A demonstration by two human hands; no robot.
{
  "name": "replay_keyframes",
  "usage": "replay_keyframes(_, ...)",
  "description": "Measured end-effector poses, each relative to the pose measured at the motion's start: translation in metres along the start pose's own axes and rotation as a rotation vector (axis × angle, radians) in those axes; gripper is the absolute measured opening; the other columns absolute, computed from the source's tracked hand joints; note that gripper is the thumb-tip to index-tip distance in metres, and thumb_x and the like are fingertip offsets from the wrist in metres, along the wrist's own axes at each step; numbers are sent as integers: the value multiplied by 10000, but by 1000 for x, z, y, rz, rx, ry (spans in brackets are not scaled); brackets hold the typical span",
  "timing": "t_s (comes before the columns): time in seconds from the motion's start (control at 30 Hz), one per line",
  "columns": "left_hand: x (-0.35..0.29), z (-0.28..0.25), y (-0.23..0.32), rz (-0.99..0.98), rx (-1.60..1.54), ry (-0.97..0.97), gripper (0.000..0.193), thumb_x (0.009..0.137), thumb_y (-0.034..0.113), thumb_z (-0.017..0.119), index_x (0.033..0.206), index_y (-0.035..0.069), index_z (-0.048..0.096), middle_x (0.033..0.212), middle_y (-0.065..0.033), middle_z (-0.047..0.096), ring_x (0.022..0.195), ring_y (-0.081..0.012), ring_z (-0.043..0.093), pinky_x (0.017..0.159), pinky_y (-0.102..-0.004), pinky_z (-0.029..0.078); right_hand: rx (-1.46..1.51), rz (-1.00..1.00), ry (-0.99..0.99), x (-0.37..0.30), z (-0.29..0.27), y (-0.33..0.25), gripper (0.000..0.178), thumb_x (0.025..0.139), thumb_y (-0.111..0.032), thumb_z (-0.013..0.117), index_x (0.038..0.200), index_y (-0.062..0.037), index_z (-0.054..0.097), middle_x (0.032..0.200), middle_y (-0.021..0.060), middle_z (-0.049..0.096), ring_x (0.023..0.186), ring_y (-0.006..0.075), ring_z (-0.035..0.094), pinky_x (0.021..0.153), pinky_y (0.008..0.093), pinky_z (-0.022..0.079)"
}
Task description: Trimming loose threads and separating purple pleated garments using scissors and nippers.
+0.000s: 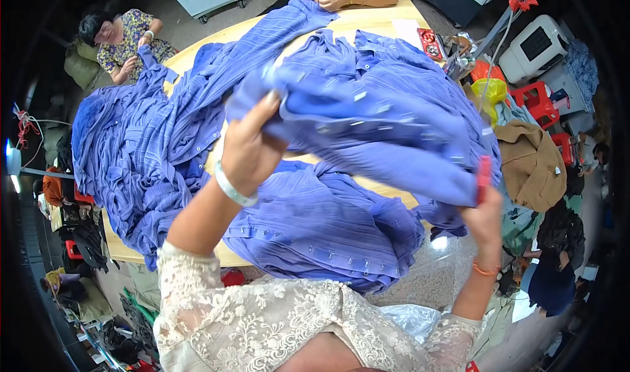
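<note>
"Two hands are occupied: your left hand (252,145) pinches one end of a blue button-front garment (387,135), while your right hand (484,221) grips a slim red object (483,175) and appears to pinch the other end too."

"And how far along are you with that piece?"

"Partway, I'd judge. You have it stretched in the air, from above the middle of the table (399,14) out to its right edge, not laid down. Pale specks run along it, but blur keeps you from telling buttons from thread ends, so what is finished on it can't be read."

"What else is around you?"

"Plenty. One heap of garments (315,221) hangs over the table's near edge in front of you, another (141,168) covers the left edge, and a third (420,70) fills the far right corner."

"Which of those are done?"

"You can't tell; nothing visible marks finished from unfinished. You do have company: one co-worker (134,37) handles a piece by the far left corner, and another person's hands (333,1) hold a sleeve (282,27) at the far edge."
</note>
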State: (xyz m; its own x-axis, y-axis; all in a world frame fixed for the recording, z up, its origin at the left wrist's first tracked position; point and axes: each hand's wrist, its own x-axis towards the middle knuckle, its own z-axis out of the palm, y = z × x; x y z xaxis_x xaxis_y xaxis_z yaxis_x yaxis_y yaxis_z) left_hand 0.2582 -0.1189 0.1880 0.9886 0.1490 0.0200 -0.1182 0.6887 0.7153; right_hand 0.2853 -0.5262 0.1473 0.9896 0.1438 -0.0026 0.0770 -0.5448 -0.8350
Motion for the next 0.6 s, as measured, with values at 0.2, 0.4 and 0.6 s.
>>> replay_keyframes(0.2, -68, -294, -81, -163, 562, 640, 265, 923, -4, 635, 1183, 45, 626, 1103, -81, 672, 897, -212, 702, 704, -454, 612, -516, -64, -401, 23, 149, 66, 383, 777, -320, 826, 957, -17, 673, 922, 257, 704, 887, 451, 680, 785, 522, 542)
replay_keyframes(0.4, -53, -311, -55, -297, 1479, 607, 552, 790, 1, 717, 1313, -12, 541, 944, -189, 701, 862, -346, 708, 807, -416, 574, -457, 47, -442, 14, 158, 91, 300, 907, -349, 677, 1021, -71, 687, 904, 255, 706, 872, 475, 669, 756, 554, 529)
replay_keyframes(0.6, -48, -251, -35, -132, 1797, 319, 540, 832, 61, 695, 1349, 32, 542, 1222, -250, 580, 1171, -416, 567, 1019, -440, 460, -293, 246, -267, 2, 122, 78, 322, 984, -284, 636, 870, 16, 663, 665, 153, 665, 597, 281, 668, 582, 401, 485)
